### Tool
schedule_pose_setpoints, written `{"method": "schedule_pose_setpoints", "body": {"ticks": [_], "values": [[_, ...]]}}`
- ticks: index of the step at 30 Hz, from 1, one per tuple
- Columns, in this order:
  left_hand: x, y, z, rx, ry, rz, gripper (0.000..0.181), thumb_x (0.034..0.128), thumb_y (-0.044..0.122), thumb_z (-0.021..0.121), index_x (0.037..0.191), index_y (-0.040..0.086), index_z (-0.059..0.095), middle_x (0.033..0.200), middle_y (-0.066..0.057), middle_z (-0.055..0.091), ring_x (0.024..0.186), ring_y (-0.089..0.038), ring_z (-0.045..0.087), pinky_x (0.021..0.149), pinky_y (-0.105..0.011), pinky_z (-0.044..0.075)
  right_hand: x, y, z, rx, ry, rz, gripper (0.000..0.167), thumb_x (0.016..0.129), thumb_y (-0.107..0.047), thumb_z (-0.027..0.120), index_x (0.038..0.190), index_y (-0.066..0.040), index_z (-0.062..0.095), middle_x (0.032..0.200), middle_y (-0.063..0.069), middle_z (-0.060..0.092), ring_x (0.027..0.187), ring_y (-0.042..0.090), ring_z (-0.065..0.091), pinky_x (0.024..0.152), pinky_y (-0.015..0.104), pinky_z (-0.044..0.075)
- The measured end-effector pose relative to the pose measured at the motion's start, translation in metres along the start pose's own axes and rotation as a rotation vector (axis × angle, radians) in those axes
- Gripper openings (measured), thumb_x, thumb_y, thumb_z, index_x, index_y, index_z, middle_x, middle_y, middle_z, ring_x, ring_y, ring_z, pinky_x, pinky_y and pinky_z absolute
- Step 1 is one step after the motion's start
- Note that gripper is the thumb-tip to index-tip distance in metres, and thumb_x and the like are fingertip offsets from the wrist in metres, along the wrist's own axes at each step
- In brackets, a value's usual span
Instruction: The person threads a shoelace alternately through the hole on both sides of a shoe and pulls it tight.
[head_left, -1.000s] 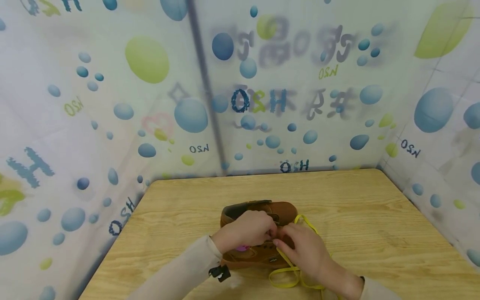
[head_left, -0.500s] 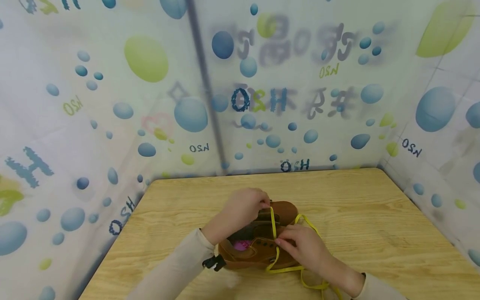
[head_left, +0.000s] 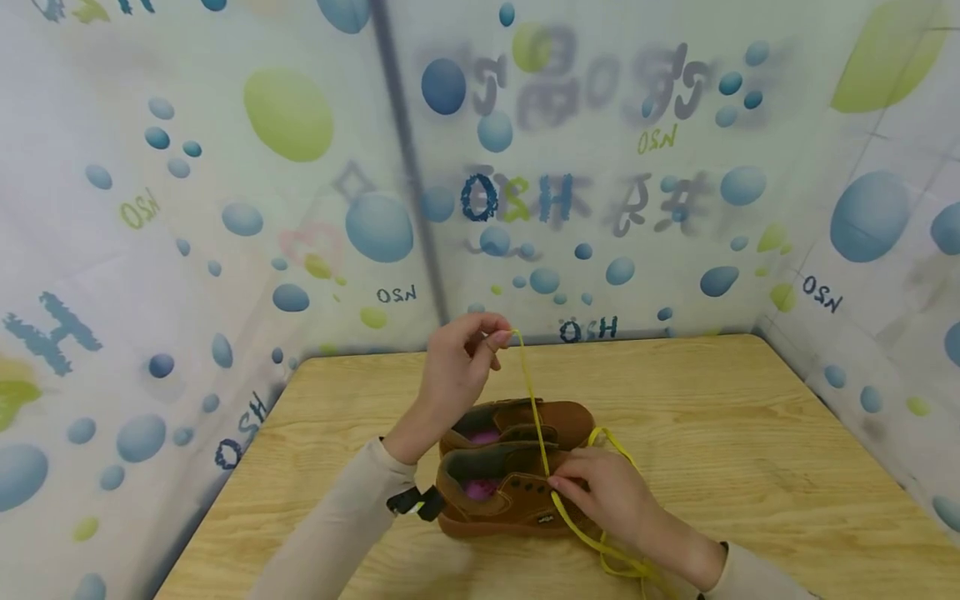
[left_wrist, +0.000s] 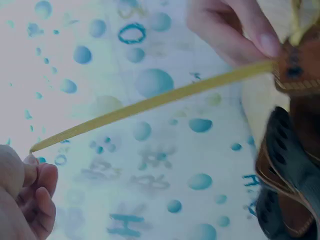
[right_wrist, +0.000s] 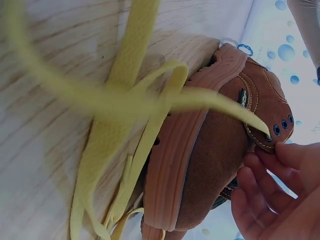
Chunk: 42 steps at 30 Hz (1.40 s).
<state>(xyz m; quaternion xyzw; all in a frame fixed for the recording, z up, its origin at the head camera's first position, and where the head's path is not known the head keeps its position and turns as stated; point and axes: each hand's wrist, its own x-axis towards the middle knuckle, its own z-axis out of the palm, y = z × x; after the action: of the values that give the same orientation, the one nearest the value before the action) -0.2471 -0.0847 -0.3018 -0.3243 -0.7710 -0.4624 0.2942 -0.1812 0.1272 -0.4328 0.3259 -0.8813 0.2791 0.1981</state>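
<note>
Raised above the shoes, my left hand (head_left: pixel 455 375) pinches the end of a yellow shoelace (head_left: pixel 534 404) between thumb and fingers. The lace runs taut down to the near brown shoe (head_left: pixel 498 515). In the right wrist view it passes through the front eyelet of that shoe's eyelet flap (right_wrist: pixel 278 117); the other eyelets there hold no lace. My right hand (head_left: pixel 611 493) pinches the flap's edge beside the laced eyelet, thumb on one side. The far brown shoe (head_left: pixel 573 421) lies alongside, toe to the right. Both insoles show pink.
Loose yellow lace (right_wrist: pixel 125 75) loops over the wooden table (head_left: pixel 750 467) in front and to the right of the shoes. A patterned curtain (head_left: pixel 637 208) stands behind the table and along both sides.
My left hand has risen from the near shoe, up and to the left, drawing the lace through the eyelet. The loose loop in front has shortened. My right hand stays at the flap.
</note>
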Motion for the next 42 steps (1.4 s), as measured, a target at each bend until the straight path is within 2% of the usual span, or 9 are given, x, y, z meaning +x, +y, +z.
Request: {"method": "schedule_pose_setpoints", "body": {"ticks": [4, 8, 11, 18, 21, 28, 34, 38, 42], "values": [[0.003, 0.012, -0.004, -0.136, 0.055, 0.021, 0.008, 0.094, 0.007, 0.065, 0.094, 0.001, 0.07, 0.078, -0.014, 0.069, 0.052, -0.012, 0.059, 0.05, -0.026, 0.05, 0.001, 0.001, 0.0, 0.004, 0.01, -0.014, 0.01, 0.088, -0.021, 0.073, 0.078, -0.022, 0.075, 0.075, -0.014, 0.067, 0.068, -0.004, 0.055, 0.06, 0.016, 0.045], [0.005, 0.017, -0.005, -0.114, 0.014, 0.068, 0.007, 0.0938, 0.006, 0.065, 0.094, 0.002, 0.071, 0.079, -0.013, 0.07, 0.054, -0.012, 0.06, 0.052, -0.024, 0.051, 0.002, 0.001, -0.002, 0.022, -0.009, 0.003, 0.009, 0.089, -0.022, 0.073, 0.081, -0.022, 0.076, 0.077, -0.014, 0.068, 0.07, -0.003, 0.057, 0.061, 0.016, 0.046], [0.003, 0.016, -0.002, -0.017, -0.153, 0.127, 0.007, 0.0934, 0.008, 0.066, 0.095, 0.006, 0.072, 0.084, -0.008, 0.071, 0.062, -0.009, 0.062, 0.057, -0.02, 0.052, 0.004, 0.001, -0.007, 0.076, 0.002, 0.074, 0.008, 0.093, -0.019, 0.069, 0.089, -0.018, 0.076, 0.084, -0.01, 0.072, 0.072, -0.002, 0.06, 0.062, 0.017, 0.048], [-0.011, 0.007, 0.014, 0.3, -0.697, 0.249, 0.007, 0.0925, 0.021, 0.07, 0.094, 0.021, 0.077, 0.094, 0.008, 0.067, 0.087, -0.005, 0.061, 0.08, -0.016, 0.051, 0.018, 0.0, -0.029, 0.375, 0.148, 0.282, 0.026, 0.106, -0.017, 0.047, 0.111, -0.013, 0.072, 0.099, 0.004, 0.075, 0.076, 0.009, 0.066, 0.067, 0.024, 0.055], [-0.019, 0.004, 0.023, 0.39, -0.796, 0.287, 0.009, 0.0929, 0.026, 0.069, 0.093, 0.022, 0.078, 0.091, 0.009, 0.068, 0.084, -0.005, 0.061, 0.078, -0.016, 0.051, 0.02, 0.0, -0.033, 0.474, 0.104, 0.319, 0.027, 0.105, -0.022, 0.048, 0.106, -0.014, 0.074, 0.097, 0.003, 0.076, 0.081, 0.007, 0.067, 0.068, 0.025, 0.055], [-0.031, -0.005, 0.035, 0.493, -0.724, 0.336, 0.008, 0.0908, 0.029, 0.071, 0.091, 0.024, 0.078, 0.087, 0.011, 0.068, 0.08, -0.005, 0.058, 0.071, -0.015, 0.049, 0.017, 0.001, -0.03, 0.572, 0.008, 0.323, 0.022, 0.1, -0.02, 0.059, 0.098, -0.005, 0.074, 0.085, 0.005, 0.076, 0.078, 0.007, 0.07, 0.063, 0.023, 0.052], [-0.036, -0.011, 0.038, 0.529, -0.679, 0.227, 0.01, 0.0937, 0.028, 0.069, 0.097, 0.024, 0.077, 0.091, 0.01, 0.069, 0.085, -0.006, 0.062, 0.074, -0.019, 0.053, 0.014, 0.003, -0.034, 0.473, 0.032, 0.366, 0.014, 0.095, -0.019, 0.066, 0.098, -0.008, 0.074, 0.086, 0.002, 0.077, 0.076, 0.005, 0.07, 0.065, 0.021, 0.053], [-0.038, -0.018, 0.038, 0.609, -0.754, 0.097, 0.011, 0.0938, 0.026, 0.069, 0.1, 0.022, 0.076, 0.095, 0.007, 0.07, 0.088, -0.009, 0.065, 0.076, -0.022, 0.055, 0.012, 0.003, -0.037, 0.346, 0.089, 0.384, 0.006, 0.093, -0.019, 0.07, 0.093, -0.016, 0.075, 0.083, -0.003, 0.076, 0.072, -0.001, 0.065, 0.064, 0.021, 0.053], [-0.045, -0.025, 0.041, 0.635, -0.852, 0.066, 0.009, 0.0919, 0.029, 0.071, 0.095, 0.023, 0.078, 0.092, 0.007, 0.068, 0.084, -0.009, 0.061, 0.072, -0.021, 0.053, 0.011, 0.006, -0.034, 0.256, 0.03, 0.373, 0.006, 0.091, -0.017, 0.071, 0.085, -0.018, 0.074, 0.074, -0.007, 0.071, 0.064, -0.003, 0.057, 0.058, 0.02, 0.048]]}}
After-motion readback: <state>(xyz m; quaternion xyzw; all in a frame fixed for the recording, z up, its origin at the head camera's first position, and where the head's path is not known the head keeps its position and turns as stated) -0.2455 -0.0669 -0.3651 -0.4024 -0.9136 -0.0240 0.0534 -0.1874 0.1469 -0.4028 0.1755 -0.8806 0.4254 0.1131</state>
